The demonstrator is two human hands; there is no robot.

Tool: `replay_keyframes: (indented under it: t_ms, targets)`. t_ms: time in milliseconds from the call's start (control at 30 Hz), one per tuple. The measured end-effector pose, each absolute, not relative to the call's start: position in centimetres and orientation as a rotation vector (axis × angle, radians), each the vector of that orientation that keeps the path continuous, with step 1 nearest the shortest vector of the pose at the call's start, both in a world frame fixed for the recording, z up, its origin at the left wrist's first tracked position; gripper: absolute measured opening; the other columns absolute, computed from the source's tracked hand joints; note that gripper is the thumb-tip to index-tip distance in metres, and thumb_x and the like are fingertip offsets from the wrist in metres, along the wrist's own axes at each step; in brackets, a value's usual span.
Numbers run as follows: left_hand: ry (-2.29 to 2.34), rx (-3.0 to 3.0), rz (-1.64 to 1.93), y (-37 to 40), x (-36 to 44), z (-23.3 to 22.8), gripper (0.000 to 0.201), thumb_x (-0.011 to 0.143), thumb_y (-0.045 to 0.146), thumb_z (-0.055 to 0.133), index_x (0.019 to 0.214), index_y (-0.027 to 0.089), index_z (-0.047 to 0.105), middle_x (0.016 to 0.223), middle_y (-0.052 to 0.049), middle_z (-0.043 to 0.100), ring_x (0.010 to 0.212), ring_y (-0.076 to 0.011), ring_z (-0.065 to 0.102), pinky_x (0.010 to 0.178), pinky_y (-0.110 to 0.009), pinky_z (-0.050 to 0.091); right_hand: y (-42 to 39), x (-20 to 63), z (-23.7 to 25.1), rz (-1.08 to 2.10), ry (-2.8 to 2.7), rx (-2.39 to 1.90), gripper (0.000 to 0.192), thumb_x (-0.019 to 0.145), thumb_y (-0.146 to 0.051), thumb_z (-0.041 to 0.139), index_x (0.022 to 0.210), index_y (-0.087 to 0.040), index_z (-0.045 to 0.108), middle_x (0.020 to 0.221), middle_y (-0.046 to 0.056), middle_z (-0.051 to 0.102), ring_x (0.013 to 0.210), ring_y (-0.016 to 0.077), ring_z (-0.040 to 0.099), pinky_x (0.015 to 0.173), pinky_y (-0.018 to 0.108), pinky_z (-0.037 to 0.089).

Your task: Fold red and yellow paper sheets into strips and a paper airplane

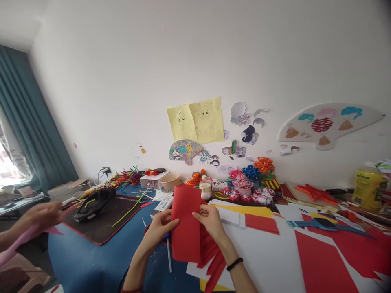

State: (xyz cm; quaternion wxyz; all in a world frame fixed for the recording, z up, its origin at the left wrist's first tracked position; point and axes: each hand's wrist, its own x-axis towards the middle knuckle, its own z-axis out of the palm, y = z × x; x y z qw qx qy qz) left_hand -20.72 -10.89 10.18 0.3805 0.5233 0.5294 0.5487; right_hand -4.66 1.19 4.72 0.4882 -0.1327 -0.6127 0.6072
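Observation:
Between my two hands a red sheet of paper stands upright over the table, taller than it is wide. My left hand grips its left edge, thumb on the near face and fingers behind. At the right edge my right hand pinches it between thumb and fingers; a dark band is on that wrist. Below and to the right lie cut red paper strips, partly hidden by the sheet and my right arm. A thin white stick lies beside the sheet's lower left.
White card, red paper pieces and a blue-strapped watch lie to the right. Craft flowers and a small bottle stand at the back. A black tray rests left; another person's hand shows at far left.

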Motion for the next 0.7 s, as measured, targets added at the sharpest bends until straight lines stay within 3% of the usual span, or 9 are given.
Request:
replay_keyframes:
  t_ms: [233, 467, 700]
  targets:
    - [1.312, 1.353, 1.376, -11.1, -20.2, 10.1, 0.046, 0.075, 0.044, 0.071, 0.110, 0.015, 0.069, 0.097, -0.012, 0.074, 0.086, -0.0285, 0.069, 0.079, -0.038, 0.055, 0.9, -4.9, 4.9, 1.308, -1.482, -0.477, 0.039, 0.067, -0.051, 0.076, 0.062, -0.015, 0.062, 0.057, 0.002, 0.063, 0.055, 0.0166, 0.059, 0.051, 0.026, 0.043]
    - [1.305, 1.331, 1.404, -10.5, -20.9, 9.0, 0.046, 0.077, 0.041, 0.070, 0.114, 0.015, 0.067, 0.096, -0.013, 0.074, 0.085, -0.0277, 0.069, 0.080, -0.039, 0.054, 1.3, -3.9, 4.8, 1.524, -1.538, -0.348, 0.039, 0.067, -0.049, 0.077, 0.082, -0.013, 0.073, 0.081, 0.010, 0.074, 0.076, 0.0236, 0.069, 0.071, 0.032, 0.052]
    - [1.325, 1.422, 1.340, -11.2, -20.9, 10.1, 0.045, 0.081, 0.041, 0.065, 0.118, 0.016, 0.065, 0.095, -0.011, 0.073, 0.086, -0.0250, 0.068, 0.076, -0.033, 0.054, 2.1, -3.7, 4.1, 1.486, -1.561, -0.383, 0.038, 0.066, -0.049, 0.077, 0.080, -0.013, 0.075, 0.075, 0.010, 0.073, 0.069, 0.0229, 0.067, 0.065, 0.033, 0.052]
